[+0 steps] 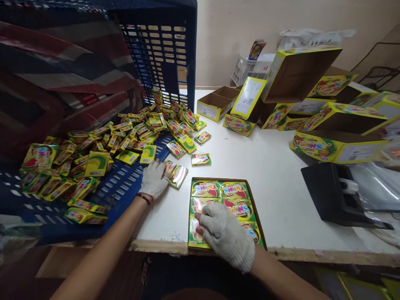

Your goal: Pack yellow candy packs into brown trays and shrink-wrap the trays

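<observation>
My left hand (153, 180), in a white knit glove with bare fingertips, is at the edge of the blue crate. Its fingers and thumb close on small yellow-green candy packs (178, 176) just above the white table. My right hand (227, 235), gloved the same way, lies over a shallow display box (256, 208) at the table's front edge. Its fingers rest on the printed packs (204, 189) laid flat in rows inside. Part of the lower rows is hidden under this hand.
A tipped blue plastic crate (191, 50) with a striped sack (78, 71) spills a heap of candy packs (125, 137) at left. Loose packs (201, 159) lie between crate and box. Open cartons (300, 75) pile up behind right; a black holder (325, 191) stands at right.
</observation>
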`<action>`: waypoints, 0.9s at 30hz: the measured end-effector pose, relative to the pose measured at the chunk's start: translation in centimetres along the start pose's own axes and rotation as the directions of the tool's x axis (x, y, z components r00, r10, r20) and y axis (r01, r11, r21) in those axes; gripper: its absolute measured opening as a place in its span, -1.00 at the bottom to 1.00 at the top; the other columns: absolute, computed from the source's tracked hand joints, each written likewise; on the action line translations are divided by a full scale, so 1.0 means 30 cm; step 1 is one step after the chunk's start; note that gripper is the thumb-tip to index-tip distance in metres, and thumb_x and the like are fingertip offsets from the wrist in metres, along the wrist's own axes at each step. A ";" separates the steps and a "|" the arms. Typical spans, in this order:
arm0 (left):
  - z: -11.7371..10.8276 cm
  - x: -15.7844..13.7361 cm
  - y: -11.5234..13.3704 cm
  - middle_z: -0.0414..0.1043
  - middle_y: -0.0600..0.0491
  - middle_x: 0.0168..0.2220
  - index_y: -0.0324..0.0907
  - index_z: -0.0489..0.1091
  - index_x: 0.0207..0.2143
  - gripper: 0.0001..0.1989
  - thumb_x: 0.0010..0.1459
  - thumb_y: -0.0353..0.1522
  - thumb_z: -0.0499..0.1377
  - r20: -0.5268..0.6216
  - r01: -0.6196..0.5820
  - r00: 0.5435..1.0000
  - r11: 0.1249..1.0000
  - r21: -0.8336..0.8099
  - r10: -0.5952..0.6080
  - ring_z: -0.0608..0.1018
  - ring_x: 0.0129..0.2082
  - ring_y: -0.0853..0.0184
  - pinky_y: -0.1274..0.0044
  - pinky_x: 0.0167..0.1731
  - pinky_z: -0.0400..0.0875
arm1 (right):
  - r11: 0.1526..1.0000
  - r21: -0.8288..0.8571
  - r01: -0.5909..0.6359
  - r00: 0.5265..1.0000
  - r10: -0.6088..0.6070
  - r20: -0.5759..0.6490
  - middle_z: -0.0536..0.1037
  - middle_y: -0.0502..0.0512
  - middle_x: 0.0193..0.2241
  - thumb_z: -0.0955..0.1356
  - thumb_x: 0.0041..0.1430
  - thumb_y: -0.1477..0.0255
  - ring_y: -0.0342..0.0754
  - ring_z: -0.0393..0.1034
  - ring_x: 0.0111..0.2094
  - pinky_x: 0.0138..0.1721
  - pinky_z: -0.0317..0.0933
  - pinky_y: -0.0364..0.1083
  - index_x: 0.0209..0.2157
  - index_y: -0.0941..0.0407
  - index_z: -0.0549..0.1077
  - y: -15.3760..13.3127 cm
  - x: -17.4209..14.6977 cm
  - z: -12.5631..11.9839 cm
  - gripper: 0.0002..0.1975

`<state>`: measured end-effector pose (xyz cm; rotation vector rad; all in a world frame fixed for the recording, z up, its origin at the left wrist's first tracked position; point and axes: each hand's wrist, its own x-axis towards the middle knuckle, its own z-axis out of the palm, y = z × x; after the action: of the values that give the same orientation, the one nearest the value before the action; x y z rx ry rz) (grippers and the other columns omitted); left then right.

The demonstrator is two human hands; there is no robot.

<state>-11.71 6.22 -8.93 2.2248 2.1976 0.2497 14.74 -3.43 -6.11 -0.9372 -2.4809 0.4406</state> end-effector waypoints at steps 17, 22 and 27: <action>-0.156 -0.249 0.275 0.45 -0.02 -0.07 -0.12 0.27 0.13 -0.47 0.09 -0.25 0.22 -0.293 -0.215 0.956 0.658 -0.722 -0.009 0.53 -0.19 0.30 0.42 -0.11 0.45 | 0.496 0.811 -0.309 0.848 0.530 -0.001 0.54 0.14 -0.15 0.30 0.22 0.23 -0.02 0.45 -0.17 -0.11 0.35 -0.01 0.04 0.14 0.32 0.010 0.244 -0.141 -0.58; -0.076 -0.156 0.172 0.42 -0.08 0.00 -0.17 0.34 0.05 -0.59 0.14 -0.30 0.16 -0.239 -0.262 0.961 0.748 -0.609 0.141 0.49 0.01 0.19 0.36 0.04 0.39 | 0.691 0.597 -0.408 0.891 0.443 0.096 0.53 0.09 -0.07 0.33 0.16 0.34 0.01 0.42 -0.08 -0.04 0.31 0.00 0.12 0.10 0.33 0.115 0.201 -0.216 -0.52; 0.016 -0.050 0.098 0.37 -0.19 0.01 -0.24 0.32 0.07 -0.32 -0.12 -0.22 0.35 -0.012 -0.104 0.994 0.949 -0.299 0.105 0.40 0.10 -0.01 0.24 0.08 0.33 | 0.889 0.235 -0.394 0.907 0.336 0.253 0.55 0.13 -0.22 0.33 0.23 0.40 0.01 0.43 -0.17 -0.08 0.28 -0.01 -0.14 0.08 0.59 0.129 0.151 -0.172 -0.77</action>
<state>-8.74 4.71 -9.24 2.1699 1.8906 0.5394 16.43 3.14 -2.11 -1.2980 -2.3239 1.0366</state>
